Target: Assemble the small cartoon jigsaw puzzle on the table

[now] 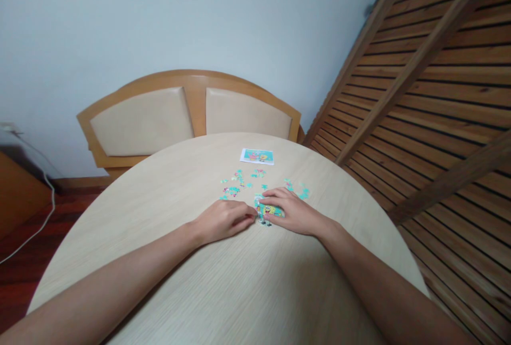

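Observation:
Both my hands rest on a round light-wood table (239,281). My left hand (223,220) lies with its fingers curled, fingertips touching the left edge of a small joined patch of jigsaw puzzle (268,210). My right hand (289,209) covers the patch's right side, thumb and fingers pressed on it. Several loose turquoise puzzle pieces (239,182) lie scattered just beyond the hands. More loose pieces (299,190) sit beside my right hand. A small reference picture card (257,156) lies flat further back.
A wooden headboard with two beige padded panels (187,113) leans on the wall behind the table. A slatted wooden bed frame (431,100) stands tilted at the right. A white cable (40,217) runs over the red floor at left.

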The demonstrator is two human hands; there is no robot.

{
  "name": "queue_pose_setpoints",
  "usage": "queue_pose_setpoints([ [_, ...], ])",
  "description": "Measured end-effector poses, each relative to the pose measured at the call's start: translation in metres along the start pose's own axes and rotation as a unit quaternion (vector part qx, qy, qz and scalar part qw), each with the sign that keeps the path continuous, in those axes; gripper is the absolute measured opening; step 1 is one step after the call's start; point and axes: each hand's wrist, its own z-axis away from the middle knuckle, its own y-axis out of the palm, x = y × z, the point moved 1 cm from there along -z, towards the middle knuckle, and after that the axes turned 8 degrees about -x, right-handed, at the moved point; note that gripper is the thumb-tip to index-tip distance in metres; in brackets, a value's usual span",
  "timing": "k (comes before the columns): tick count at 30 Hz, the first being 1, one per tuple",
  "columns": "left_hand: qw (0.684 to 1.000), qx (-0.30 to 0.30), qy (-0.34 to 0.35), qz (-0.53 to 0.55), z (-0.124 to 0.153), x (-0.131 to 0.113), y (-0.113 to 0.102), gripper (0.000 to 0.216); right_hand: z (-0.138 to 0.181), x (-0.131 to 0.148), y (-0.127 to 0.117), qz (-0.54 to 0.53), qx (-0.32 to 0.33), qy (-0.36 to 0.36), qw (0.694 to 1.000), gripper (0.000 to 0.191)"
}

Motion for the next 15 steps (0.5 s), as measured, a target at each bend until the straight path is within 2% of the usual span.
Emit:
queue_pose_setpoints([
  [8, 0.999, 0.009, 0.039, -0.031, -0.0005, -0.0017, 0.0031, 0.018, -0.0004, 0.003, 0.0004, 0.004, 0.0, -0.002, 1.0, 0.037],
  [15, 0.998, 0.026, 0.046, -0.017, -0.0004, -0.0004, 0.0061, 0.018, -0.0005, 0.0032, 0.0029, 0.006, -0.004, -0.007, 1.0, 0.036],
])
